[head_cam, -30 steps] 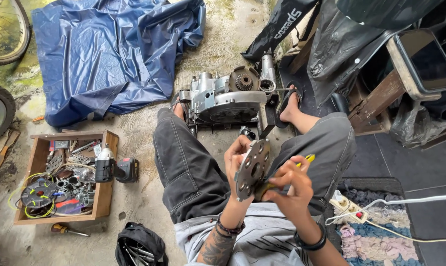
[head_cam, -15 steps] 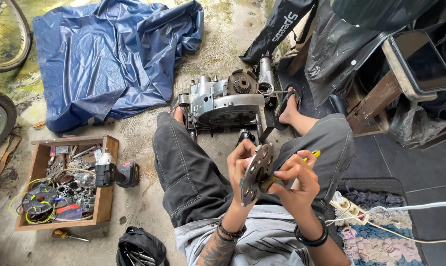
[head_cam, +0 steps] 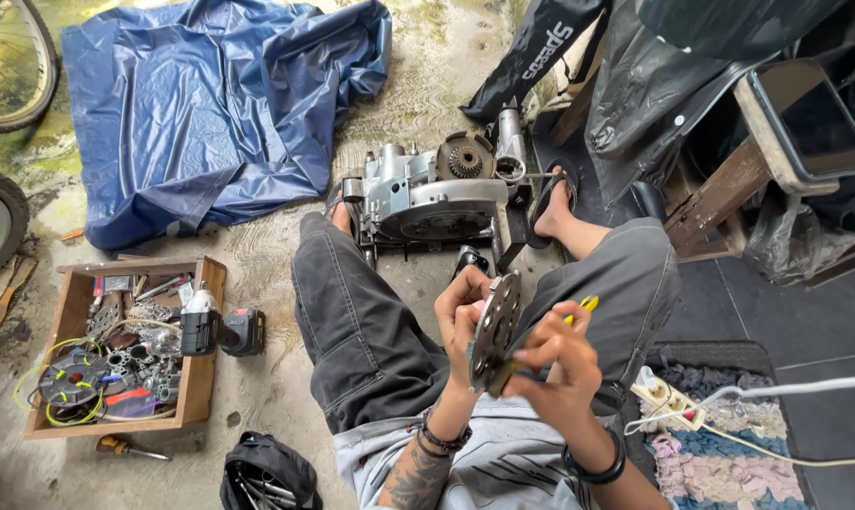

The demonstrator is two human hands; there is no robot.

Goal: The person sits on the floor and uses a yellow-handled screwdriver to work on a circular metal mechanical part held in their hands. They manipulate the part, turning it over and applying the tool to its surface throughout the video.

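I sit on the ground with knees bent. My left hand (head_cam: 459, 312) grips a round metal plate (head_cam: 495, 329) with holes, held on edge in front of my chest. My right hand (head_cam: 558, 364) presses against the plate's other face and holds a yellow-handled tool (head_cam: 581, 308), whose tip is hidden behind the plate. A grey engine block (head_cam: 427, 194) with a gear on top lies on the floor between my feet, just beyond the hands.
A wooden box (head_cam: 196, 378) of tools and wire stands at my left, with a cordless driver (head_cam: 222, 331) on its edge. A blue tarp (head_cam: 220, 104) lies beyond. A black tool bag (head_cam: 267, 477), a power strip (head_cam: 668, 401) on a rug and a wooden bench (head_cam: 720, 194) surround me.
Both hands and the plate have stayed close to my chest, with the plate turned slightly more edge-on. The view has shifted a little.
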